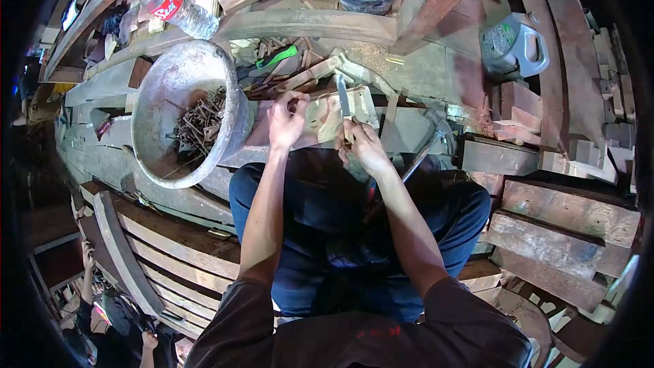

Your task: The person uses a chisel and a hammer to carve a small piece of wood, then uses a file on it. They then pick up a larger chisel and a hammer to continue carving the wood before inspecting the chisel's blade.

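Right hand (pixel 364 144): wrapped snugly round the handle of a slim, silver-bladed metal knife (pixel 343 99)
Left hand (pixel 286 123): fingers curled in, can't tell if they're pinching anything
Knife spot: blade pointing away, over a pale, flat wooden block (pixel 366 105)
Knife feel: probably light, stiff, sharp; handle's the safe hold

Knife handle (pixel 349 132) partly hidden by right hand (pixel 364 147), bucket (pixel 371 5) cropped by top edge
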Demonstrator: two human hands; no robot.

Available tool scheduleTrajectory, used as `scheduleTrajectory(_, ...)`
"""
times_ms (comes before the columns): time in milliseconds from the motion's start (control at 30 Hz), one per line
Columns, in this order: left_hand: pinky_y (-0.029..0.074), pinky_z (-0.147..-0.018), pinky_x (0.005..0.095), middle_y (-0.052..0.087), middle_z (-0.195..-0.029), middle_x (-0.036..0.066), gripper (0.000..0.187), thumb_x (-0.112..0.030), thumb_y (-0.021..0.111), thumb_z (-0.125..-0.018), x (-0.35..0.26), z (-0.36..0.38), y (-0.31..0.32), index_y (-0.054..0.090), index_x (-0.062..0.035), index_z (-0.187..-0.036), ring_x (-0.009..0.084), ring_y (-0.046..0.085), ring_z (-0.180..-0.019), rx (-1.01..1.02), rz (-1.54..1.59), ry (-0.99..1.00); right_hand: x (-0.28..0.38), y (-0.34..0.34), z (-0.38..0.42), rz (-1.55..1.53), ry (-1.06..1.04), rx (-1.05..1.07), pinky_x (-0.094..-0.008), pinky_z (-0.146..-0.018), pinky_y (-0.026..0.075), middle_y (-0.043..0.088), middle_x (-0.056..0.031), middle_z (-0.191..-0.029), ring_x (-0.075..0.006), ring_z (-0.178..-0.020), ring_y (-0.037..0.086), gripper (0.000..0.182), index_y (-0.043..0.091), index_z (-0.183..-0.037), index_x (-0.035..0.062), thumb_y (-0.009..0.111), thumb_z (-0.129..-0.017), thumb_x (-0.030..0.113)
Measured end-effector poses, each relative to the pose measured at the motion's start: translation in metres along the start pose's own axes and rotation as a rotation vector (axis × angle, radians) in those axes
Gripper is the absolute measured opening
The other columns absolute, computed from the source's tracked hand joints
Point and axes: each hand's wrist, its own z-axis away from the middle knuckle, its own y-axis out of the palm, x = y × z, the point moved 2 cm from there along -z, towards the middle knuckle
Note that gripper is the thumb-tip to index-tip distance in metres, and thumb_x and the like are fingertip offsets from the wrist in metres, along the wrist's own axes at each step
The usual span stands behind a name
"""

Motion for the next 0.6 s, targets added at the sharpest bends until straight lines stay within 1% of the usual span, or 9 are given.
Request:
scheduleTrajectory(33, 0.051, -0.074, 0.0327, 0.072, -0.088, 0.009, 0.015, -0.017, 0.066, -0.086, 0.006, -0.002, 0.001, 0.07, -0.0059, -0.095, 0.018, 0.067, -0.078, 0.003, -0.011, -0.006, -0.002, 0.0, -0.001, -0.021, -0.037, -0.009, -0.027, -0.049, 0.045, 0.059, -0.0063, -0.071, -0.0139, -0.053, 0.054, 0.032, 0.055, -0.094, 0.0018, 0.04, -0.105, 0.027)
scheduleTrajectory(133, 0.051, -0.075, 0.0345, 0.072, -0.091, 0.012, 0.016, -0.019, 0.066, -0.086, 0.006, -0.004, 0.0, 0.069, -0.0062, -0.095, 0.0232, 0.068, -0.081, -0.017, -0.057, 0.015, 0.01, 0.01, 0.003, 0.414, -0.246, -0.117, -0.0281, -0.05, 0.045, 0.06, -0.0061, -0.069, -0.0123, -0.054, 0.055, 0.031, 0.055, -0.091, 0.0001, 0.041, -0.105, 0.025)
scheduleTrajectory(167, 0.051, -0.076, 0.0351, 0.072, -0.092, 0.012, 0.017, -0.02, 0.066, -0.087, 0.005, -0.004, -0.001, 0.069, -0.0062, -0.095, 0.0249, 0.069, -0.082, -0.034, -0.074, 0.026, 0.015, 0.012, 0.002, 0.618, -0.219, -0.101, -0.0348, -0.054, 0.047, 0.062, -0.0118, -0.07, -0.0214, -0.056, 0.061, 0.026, 0.054, -0.09, -0.0018, 0.045, -0.102, 0.019)
scheduleTrajectory(267, 0.051, -0.078, 0.0368, 0.071, -0.093, 0.014, 0.02, -0.024, 0.066, -0.087, 0.017, -0.007, -0.002, 0.069, -0.0053, -0.096, 0.0286, 0.069, -0.085, -0.061, -0.093, 0.001, 0.005, 0.017, 0.0, 0.82, -0.374, -0.169, -0.0428, -0.058, 0.048, 0.061, -0.0195, -0.071, -0.0354, -0.062, 0.063, 0.021, 0.054, -0.087, -0.0028, 0.048, -0.098, 0.014)
scheduleTrajectory(300, 0.051, -0.08, 0.0379, 0.071, -0.093, 0.016, 0.024, -0.027, 0.066, -0.088, 0.018, -0.008, -0.004, 0.069, -0.0043, -0.096, 0.0317, 0.068, -0.089, -0.077, -0.109, -0.031, 0.009, 0.02, 0.001, 0.814, -0.355, -0.193, -0.0484, -0.063, 0.05, 0.063, -0.0252, -0.076, -0.0446, -0.072, 0.063, 0.018, 0.056, -0.09, -0.004, 0.05, -0.095, 0.013)
scheduleTrajectory(400, 0.051, -0.08, 0.038, 0.071, -0.093, 0.018, 0.026, -0.028, 0.066, -0.087, 0.014, -0.008, -0.008, 0.069, -0.0033, -0.096, 0.0327, 0.068, -0.089, -0.15, -0.017, -0.048, 0.009, 0.018, 0.001, 1.148, -0.389, -0.24, -0.0497, -0.065, 0.052, 0.064, -0.0274, -0.08, -0.0431, -0.076, 0.065, 0.022, 0.059, -0.095, -0.0053, 0.05, -0.094, 0.014)
scheduleTrajectory(433, 0.051, -0.079, 0.0384, 0.071, -0.092, 0.018, 0.027, -0.028, 0.066, -0.087, 0.007, -0.006, -0.01, 0.069, -0.0024, -0.095, 0.0327, 0.069, -0.087, -0.181, -0.008, 0.003, 0.008, 0.017, 0.002, 1.229, -0.317, -0.293, -0.0514, -0.068, 0.054, 0.065, -0.0288, -0.085, -0.0429, -0.077, 0.066, 0.027, 0.061, -0.101, -0.0058, 0.049, -0.094, 0.017)
scheduleTrajectory(567, 0.051, -0.078, 0.0381, 0.071, -0.09, 0.018, 0.026, -0.028, 0.066, -0.087, 0.01, -0.008, -0.011, 0.069, -0.0026, -0.094, 0.0323, 0.069, -0.083, -0.184, -0.073, 0.008, 0.01, 0.018, 0.005, 1.4, -0.24, -0.349, -0.0504, -0.066, 0.055, 0.067, -0.0261, -0.09, -0.0419, -0.072, 0.067, 0.028, 0.062, -0.103, -0.0039, 0.05, -0.094, 0.019)
scheduleTrajectory(600, 0.05, -0.08, 0.037, 0.071, -0.089, 0.017, 0.026, -0.027, 0.065, -0.087, 0.008, -0.008, -0.011, 0.069, -0.0028, -0.096, 0.0297, 0.068, -0.084, -0.18, -0.055, -0.013, 0.01, 0.018, 0.006, 1.414, -0.22, -0.353, -0.0502, -0.066, 0.055, 0.067, -0.0261, -0.089, -0.042, -0.072, 0.067, 0.028, 0.062, -0.104, -0.0038, 0.05, -0.094, 0.019)
